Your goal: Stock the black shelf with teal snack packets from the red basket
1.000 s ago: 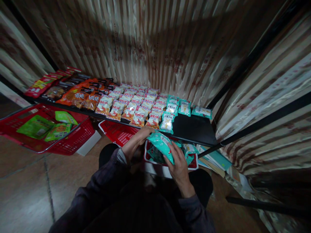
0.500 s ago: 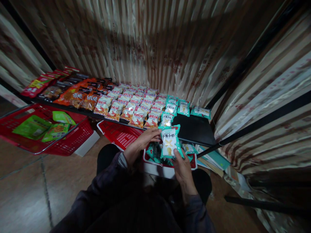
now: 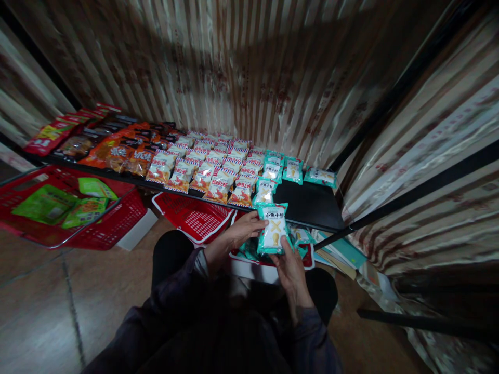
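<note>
Both my hands hold one teal-and-white snack packet point(image 3: 273, 228) upright in front of me. My left hand point(image 3: 244, 230) pinches its left edge. My right hand point(image 3: 289, 267) grips its lower right corner from below. Under the packet is a red basket point(image 3: 310, 259) with more teal packets inside. Just beyond lies a black shelf point(image 3: 307, 205) with rows of red-and-white packets point(image 3: 212, 169) and a few teal packets point(image 3: 293, 170) laid flat.
Orange and dark snack bags point(image 3: 113, 150) fill the shelf's left end. A red basket point(image 3: 117, 223) with green packets point(image 3: 47, 202) stands at the left, another red basket point(image 3: 195, 218) under the shelf. Striped curtains hang behind and to the right. Books point(image 3: 343, 252) lie under the shelf's right end.
The teal packet was turned from lying slantwise in my right hand to upright with its front facing me, and my left hand took hold of its left edge.
</note>
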Motion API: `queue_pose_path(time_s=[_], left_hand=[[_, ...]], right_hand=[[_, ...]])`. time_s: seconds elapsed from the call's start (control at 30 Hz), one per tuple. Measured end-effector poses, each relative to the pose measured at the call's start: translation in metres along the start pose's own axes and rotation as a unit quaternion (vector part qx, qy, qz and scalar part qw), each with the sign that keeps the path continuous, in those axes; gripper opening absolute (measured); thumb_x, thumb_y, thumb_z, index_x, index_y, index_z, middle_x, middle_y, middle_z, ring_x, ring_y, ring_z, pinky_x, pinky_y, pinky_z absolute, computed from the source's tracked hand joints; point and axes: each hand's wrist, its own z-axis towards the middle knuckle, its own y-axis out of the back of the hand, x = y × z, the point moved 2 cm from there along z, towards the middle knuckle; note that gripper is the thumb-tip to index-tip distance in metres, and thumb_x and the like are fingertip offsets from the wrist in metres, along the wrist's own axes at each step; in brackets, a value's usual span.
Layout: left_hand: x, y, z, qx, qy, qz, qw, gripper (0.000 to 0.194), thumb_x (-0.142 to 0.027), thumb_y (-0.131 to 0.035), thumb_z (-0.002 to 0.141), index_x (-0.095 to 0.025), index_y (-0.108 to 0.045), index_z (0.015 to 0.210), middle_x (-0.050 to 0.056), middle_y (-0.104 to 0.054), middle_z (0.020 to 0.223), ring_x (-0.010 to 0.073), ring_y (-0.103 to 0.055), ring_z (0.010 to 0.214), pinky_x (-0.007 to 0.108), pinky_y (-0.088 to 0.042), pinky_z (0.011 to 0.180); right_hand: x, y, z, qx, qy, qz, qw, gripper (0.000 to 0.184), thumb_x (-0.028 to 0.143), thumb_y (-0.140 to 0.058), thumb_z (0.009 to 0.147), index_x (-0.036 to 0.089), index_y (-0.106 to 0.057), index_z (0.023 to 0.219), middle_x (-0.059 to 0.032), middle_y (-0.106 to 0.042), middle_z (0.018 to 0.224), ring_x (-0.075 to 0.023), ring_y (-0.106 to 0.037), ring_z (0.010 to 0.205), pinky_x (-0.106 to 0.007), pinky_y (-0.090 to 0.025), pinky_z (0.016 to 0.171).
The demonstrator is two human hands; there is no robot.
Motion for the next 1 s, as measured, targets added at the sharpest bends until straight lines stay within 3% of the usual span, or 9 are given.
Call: queue_pose_path(time_s=[0.27,0.47,0.63,0.83,1.0], left_hand=[[0.003,-0.009,0.004,-0.067,-0.029,0.039,0.997,0.050,-0.032,-0.082,0.062,-0.015,-0.062,0.105,0.010,-0.072,0.100,0.0216,-0.068,0.091,0.031,-0.048,0.079],[0.008,-0.011,0.012,-0.077,-0.068,-0.001,0.995,0.047,-0.024,-0.082,0.060,-0.013,-0.060,0.100,0.009,-0.074,0.095,0.0216,-0.069,0.086,0.033,-0.052,0.080],[0.015,-0.012,0.017,-0.066,-0.084,0.004,0.994,0.057,-0.034,-0.084,0.059,-0.014,-0.059,0.106,0.010,-0.073,0.098,0.0222,-0.070,0.083,0.034,-0.053,0.078],[0.021,-0.022,0.021,-0.059,-0.068,-0.009,0.996,0.060,-0.041,-0.086,0.058,-0.012,-0.061,0.104,0.012,-0.073,0.101,0.0242,-0.069,0.091,0.037,-0.052,0.086],[0.026,-0.033,0.024,-0.069,-0.043,-0.018,0.997,0.065,-0.037,-0.088,0.056,-0.014,-0.060,0.109,0.012,-0.072,0.102,0.0242,-0.070,0.091,0.035,-0.054,0.082]], right_hand=[[0.001,0.003,0.002,-0.023,-0.006,0.024,0.999,0.042,0.042,-0.081,0.063,0.020,-0.069,0.097,-0.0087,-0.071,0.110,-0.0239,-0.068,0.095,-0.036,-0.060,0.074],[-0.004,0.007,0.006,-0.017,0.018,0.002,1.000,0.044,0.046,-0.078,0.068,0.021,-0.067,0.102,-0.0070,-0.072,0.107,-0.0215,-0.069,0.092,-0.032,-0.059,0.070],[-0.009,0.012,0.010,-0.038,0.036,-0.017,0.998,0.051,0.049,-0.077,0.068,0.021,-0.065,0.109,-0.0066,-0.072,0.106,-0.0211,-0.070,0.087,-0.030,-0.059,0.065],[-0.010,0.019,0.019,-0.067,0.043,-0.018,0.997,0.053,0.049,-0.076,0.069,0.021,-0.066,0.113,-0.0060,-0.073,0.105,-0.0200,-0.071,0.086,-0.027,-0.057,0.061],[-0.010,0.027,0.024,-0.084,0.059,-0.020,0.995,0.051,0.045,-0.075,0.072,0.021,-0.066,0.115,-0.0070,-0.073,0.106,-0.0189,-0.071,0.081,-0.025,-0.056,0.058]])
